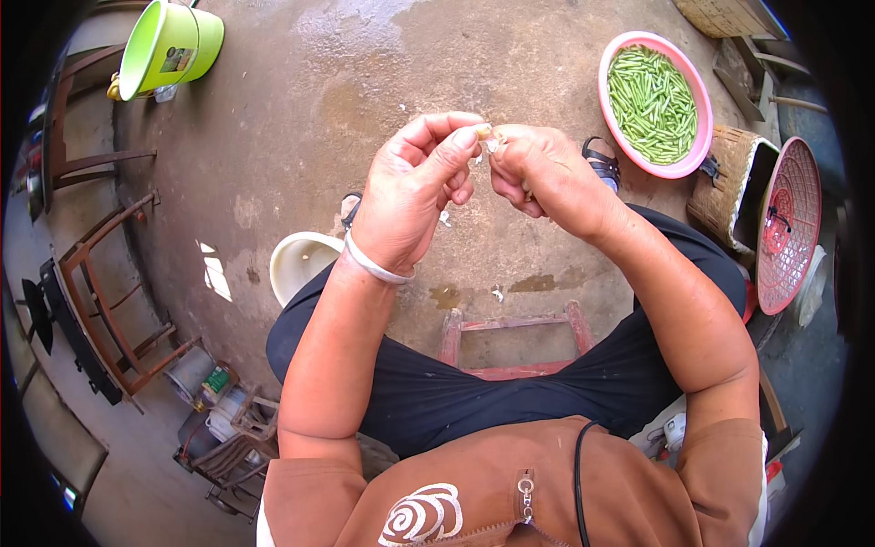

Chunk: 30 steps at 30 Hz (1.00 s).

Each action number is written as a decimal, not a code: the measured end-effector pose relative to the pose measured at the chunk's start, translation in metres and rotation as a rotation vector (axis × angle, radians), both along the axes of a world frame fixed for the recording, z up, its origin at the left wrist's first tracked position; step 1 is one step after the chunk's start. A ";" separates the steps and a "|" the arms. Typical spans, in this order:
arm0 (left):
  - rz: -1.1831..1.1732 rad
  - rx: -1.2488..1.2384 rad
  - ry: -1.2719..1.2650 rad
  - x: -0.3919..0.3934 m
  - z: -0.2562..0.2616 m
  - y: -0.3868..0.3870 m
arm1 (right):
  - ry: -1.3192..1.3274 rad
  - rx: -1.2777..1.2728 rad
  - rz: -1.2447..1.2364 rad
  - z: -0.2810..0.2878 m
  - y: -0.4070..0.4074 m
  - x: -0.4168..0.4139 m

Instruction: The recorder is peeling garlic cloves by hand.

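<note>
Both hands meet in front of me, above the floor. Between its thumb and forefinger my left hand (420,181) pinches a small pale clove (483,130), which looks like garlic; a silver bangle circles that wrist. Touching its other end, the thumb and bent forefinger of my right hand (543,171) grip a bit of white papery skin (493,143). The right hand's other fingers are curled in, and what lies inside them is mostly hidden. Beside my left knee stands a white basin (287,263), partly covered by my leg.
A pink basin (704,130) of cut green beans stands at the right, near my foot. Beyond it are a woven basket (711,191) and a pink colander-like lid (789,232). A green bucket (205,51) and wooden chairs (92,287) stand left. Skin flakes (497,294) dot the concrete floor.
</note>
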<state>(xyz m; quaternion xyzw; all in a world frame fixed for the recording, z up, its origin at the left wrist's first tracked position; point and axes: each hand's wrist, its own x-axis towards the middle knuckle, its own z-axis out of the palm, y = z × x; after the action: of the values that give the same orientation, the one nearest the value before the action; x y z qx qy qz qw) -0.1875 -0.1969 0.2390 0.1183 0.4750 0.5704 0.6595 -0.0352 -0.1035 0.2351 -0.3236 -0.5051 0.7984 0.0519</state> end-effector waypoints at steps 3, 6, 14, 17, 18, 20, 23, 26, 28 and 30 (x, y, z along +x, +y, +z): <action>0.058 -0.001 -0.066 0.003 -0.004 -0.001 | -0.026 0.181 0.046 -0.009 -0.004 0.000; 0.096 -0.011 -0.095 0.001 -0.006 -0.001 | -0.087 0.470 0.087 -0.011 -0.002 0.003; 0.059 -0.066 -0.018 -0.001 -0.009 -0.004 | -0.093 0.540 -0.112 -0.010 0.005 0.004; 0.040 -0.060 0.045 0.001 -0.010 -0.005 | -0.091 0.561 -0.110 -0.004 0.006 0.003; 0.035 -0.065 0.085 0.001 -0.010 -0.004 | -0.094 0.560 -0.111 -0.005 0.005 0.003; 0.028 -0.070 0.123 0.003 -0.008 -0.003 | -0.081 0.538 -0.128 -0.008 0.003 0.003; 0.020 -0.079 0.217 0.004 -0.007 -0.001 | -0.082 0.561 -0.118 -0.011 0.004 0.004; -0.028 -0.064 0.339 0.005 -0.006 -0.002 | -0.148 0.559 -0.054 -0.011 0.004 0.004; -0.030 -0.108 0.303 0.005 -0.005 -0.002 | -0.161 0.531 -0.029 -0.010 0.003 0.004; -0.018 -0.101 0.247 0.004 -0.005 -0.003 | -0.170 0.504 -0.002 -0.010 0.003 0.004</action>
<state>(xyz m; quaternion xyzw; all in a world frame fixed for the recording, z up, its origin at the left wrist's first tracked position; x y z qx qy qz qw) -0.1835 -0.1996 0.2336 0.1585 0.5796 0.5210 0.6062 -0.0316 -0.1001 0.2255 -0.3671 -0.6900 0.6174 0.0889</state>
